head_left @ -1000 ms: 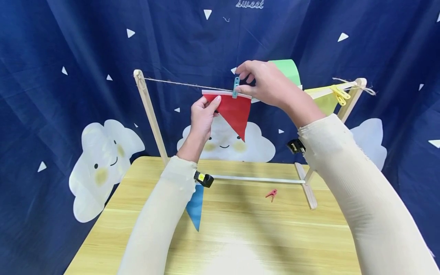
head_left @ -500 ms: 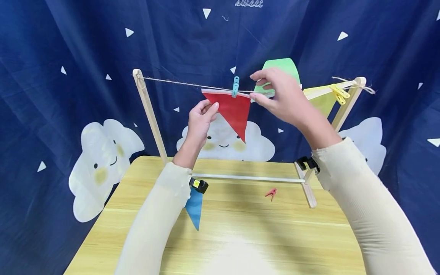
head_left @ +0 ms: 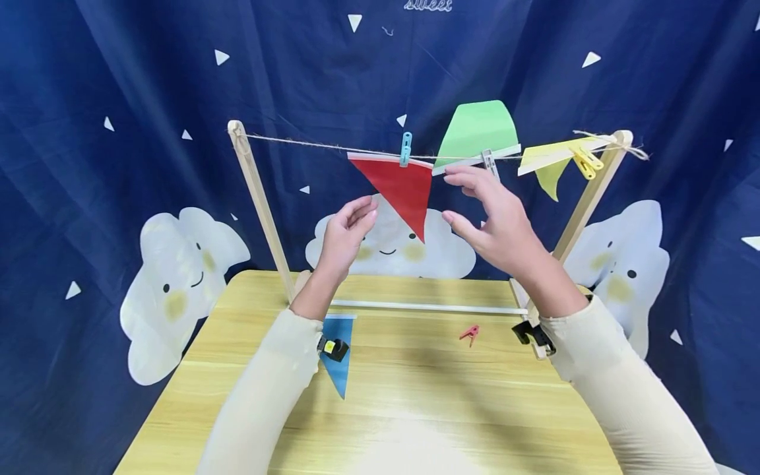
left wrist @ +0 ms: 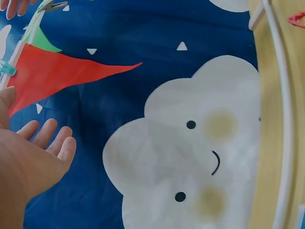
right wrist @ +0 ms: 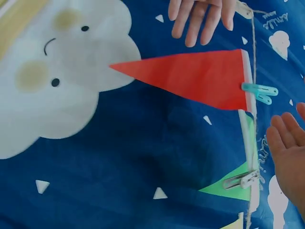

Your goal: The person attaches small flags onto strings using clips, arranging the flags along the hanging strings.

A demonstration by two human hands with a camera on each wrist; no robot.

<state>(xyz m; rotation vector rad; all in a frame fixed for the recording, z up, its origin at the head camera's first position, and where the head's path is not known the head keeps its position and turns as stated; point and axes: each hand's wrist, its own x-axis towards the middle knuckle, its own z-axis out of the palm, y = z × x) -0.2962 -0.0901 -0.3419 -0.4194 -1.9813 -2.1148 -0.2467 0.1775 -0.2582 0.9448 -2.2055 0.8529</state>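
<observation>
A red triangular pennant hangs from the twine line, held by a light-blue clothespin on its white top strip. My left hand is just below and left of the pennant, fingers relaxed and holding nothing. To the pennant's right, my right hand is in the air with thumb and fingers spread apart, also bare. Behind its fingertips a green pennant stands flipped up on the line, with a grey clothespin on its strip. The right wrist view shows the light-blue clothespin gripping strip and twine.
A yellow pennant with yellow clothespins is near the right wooden post. The left post holds the other twine end. On the table lie a blue pennant and a red clothespin.
My right hand has let go of the light-blue clothespin and drawn right and down. My left hand has released the red pennant and lowered. The pennant now hangs by the clothespin alone.
</observation>
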